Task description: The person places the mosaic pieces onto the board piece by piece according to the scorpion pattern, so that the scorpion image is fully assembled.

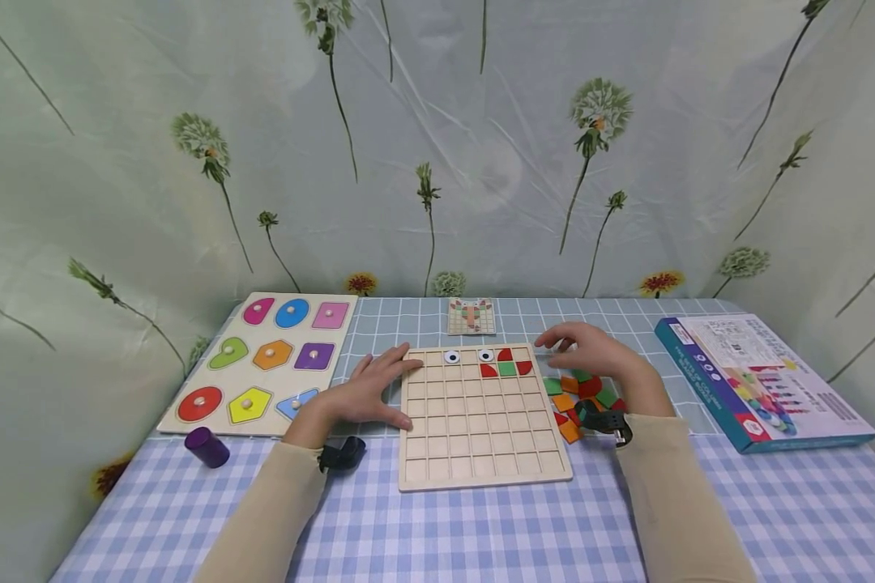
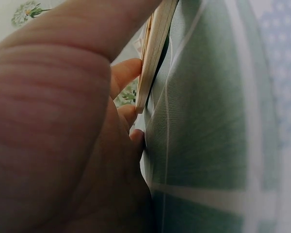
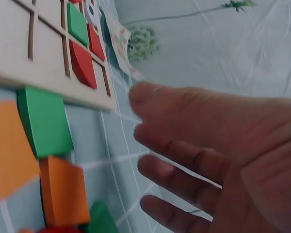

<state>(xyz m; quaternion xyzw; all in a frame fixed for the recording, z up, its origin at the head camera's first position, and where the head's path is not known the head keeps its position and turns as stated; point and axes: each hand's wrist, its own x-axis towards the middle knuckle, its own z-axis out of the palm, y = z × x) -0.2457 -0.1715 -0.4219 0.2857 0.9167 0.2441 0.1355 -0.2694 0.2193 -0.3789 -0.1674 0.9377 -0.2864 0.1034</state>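
Observation:
A wooden grid board [image 1: 474,441] lies in the middle of the table. In its upper rows sit two eye pieces [image 1: 452,356], a few red rounded pieces [image 1: 524,368] and a green square [image 1: 506,368]. My left hand [image 1: 364,393] rests along the board's left side, fingers spread; in the left wrist view fingertips [image 2: 128,73] touch its edge. Beyond the upper right corner hovers my right hand [image 1: 591,350], loosely bent, holding nothing. Loose tiles in green, orange and red [image 1: 570,433] lie below it, beside the board. The right wrist view shows an orange tile [image 3: 65,191] close up.
Behind the board lies a small pattern card [image 1: 471,316]. On the left are a shape puzzle board [image 1: 270,380] with knobbed pieces and a purple cylinder [image 1: 207,448]. A flat game box [image 1: 766,380] lies at the right. A floral curtain [image 1: 510,162] hangs behind the table.

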